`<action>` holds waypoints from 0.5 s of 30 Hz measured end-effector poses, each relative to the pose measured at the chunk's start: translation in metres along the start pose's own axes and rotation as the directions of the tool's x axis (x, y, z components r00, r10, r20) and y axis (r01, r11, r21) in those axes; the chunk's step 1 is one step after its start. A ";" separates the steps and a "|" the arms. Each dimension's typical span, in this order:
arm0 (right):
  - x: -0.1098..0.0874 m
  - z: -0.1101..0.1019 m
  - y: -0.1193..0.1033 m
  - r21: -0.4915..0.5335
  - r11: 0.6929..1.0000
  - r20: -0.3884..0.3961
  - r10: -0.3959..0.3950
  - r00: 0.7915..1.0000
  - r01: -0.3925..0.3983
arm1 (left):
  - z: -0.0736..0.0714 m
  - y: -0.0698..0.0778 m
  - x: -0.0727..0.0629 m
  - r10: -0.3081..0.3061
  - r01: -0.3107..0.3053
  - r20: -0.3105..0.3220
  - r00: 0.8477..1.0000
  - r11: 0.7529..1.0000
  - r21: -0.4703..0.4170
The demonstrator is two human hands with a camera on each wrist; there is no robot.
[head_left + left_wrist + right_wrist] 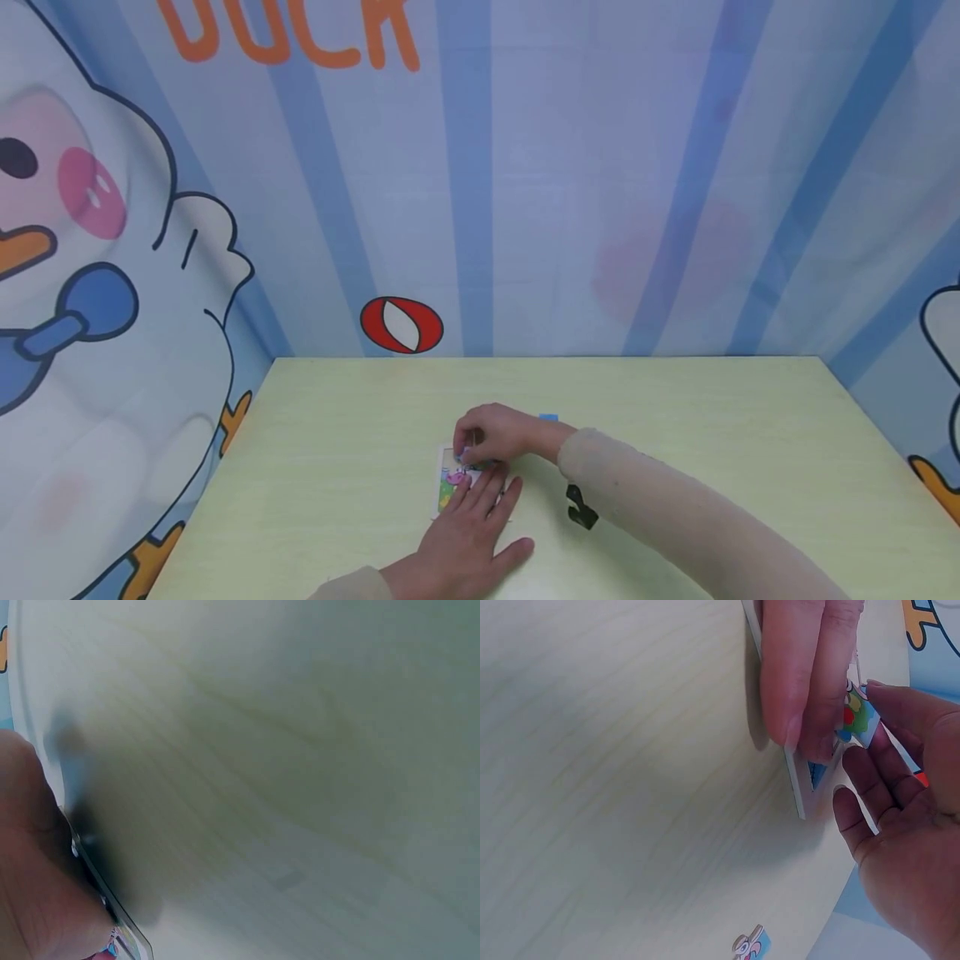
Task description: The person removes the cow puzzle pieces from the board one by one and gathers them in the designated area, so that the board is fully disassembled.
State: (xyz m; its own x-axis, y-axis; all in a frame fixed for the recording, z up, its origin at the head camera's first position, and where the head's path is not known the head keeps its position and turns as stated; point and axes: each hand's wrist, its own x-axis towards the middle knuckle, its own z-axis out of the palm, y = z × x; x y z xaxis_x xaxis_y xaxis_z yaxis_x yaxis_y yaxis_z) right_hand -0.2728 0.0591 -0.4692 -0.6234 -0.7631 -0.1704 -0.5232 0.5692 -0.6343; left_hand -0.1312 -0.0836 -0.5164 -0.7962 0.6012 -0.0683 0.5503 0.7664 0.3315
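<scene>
A small picture puzzle board (447, 498) with a pale rim and a colourful cartoon print lies on the table. My left hand (472, 529) rests on it with straight fingers, covering its right part. Above the far end of the board, my right hand (498, 435) pinches a puzzle piece (861, 718) between thumb and fingers. That piece is printed in green, red and blue, and it is held tilted beside the left fingertips in the right wrist view. A strip of blue shows inside the board's rim (799, 787) there. The left wrist view catches only part of the left hand and a board edge (139, 937).
Another loose puzzle piece (751, 945), partly blue, lies on the pale wooden table (360, 408), behind the right wrist in the head view. A black strap clip (581, 508) hangs at the right sleeve. A printed cloth backdrop (540, 183) stands behind the table.
</scene>
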 end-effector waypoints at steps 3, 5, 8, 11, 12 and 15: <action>0.001 0.002 -0.001 0.015 1.000 -0.002 0.005 1.000 -0.005 | -0.001 0.001 -0.001 0.003 -0.003 -0.013 1.000 1.000 0.009; 0.001 0.003 -0.002 0.019 1.000 -0.010 0.013 1.000 -0.013 | 0.000 0.001 -0.001 0.004 -0.004 -0.021 1.000 1.000 0.019; 0.001 0.004 -0.004 0.031 0.999 -0.027 0.024 0.999 -0.023 | 0.004 -0.001 0.000 0.010 -0.009 -0.033 0.999 1.000 0.024; 0.001 0.002 -0.005 0.048 0.998 -0.047 0.040 0.998 -0.038 | 0.007 -0.003 0.001 0.019 -0.018 -0.045 0.999 1.000 0.025; 0.001 0.001 -0.005 0.055 0.998 -0.057 0.038 0.998 -0.035 | 0.008 -0.004 0.001 0.024 -0.022 -0.052 0.998 0.999 0.028; 0.001 -0.005 -0.003 0.068 0.998 -0.083 0.023 0.996 -0.017 | 0.009 -0.006 0.001 0.038 -0.036 -0.071 0.997 0.999 0.026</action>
State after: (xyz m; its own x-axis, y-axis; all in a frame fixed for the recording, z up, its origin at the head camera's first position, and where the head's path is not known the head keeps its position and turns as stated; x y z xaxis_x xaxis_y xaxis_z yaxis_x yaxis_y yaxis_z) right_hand -0.2746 0.0582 -0.4639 -0.6814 -0.7217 -0.1213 -0.4720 0.5601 -0.6808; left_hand -0.1328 -0.0855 -0.5269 -0.7906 0.6122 0.0108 0.5849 0.7500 0.3089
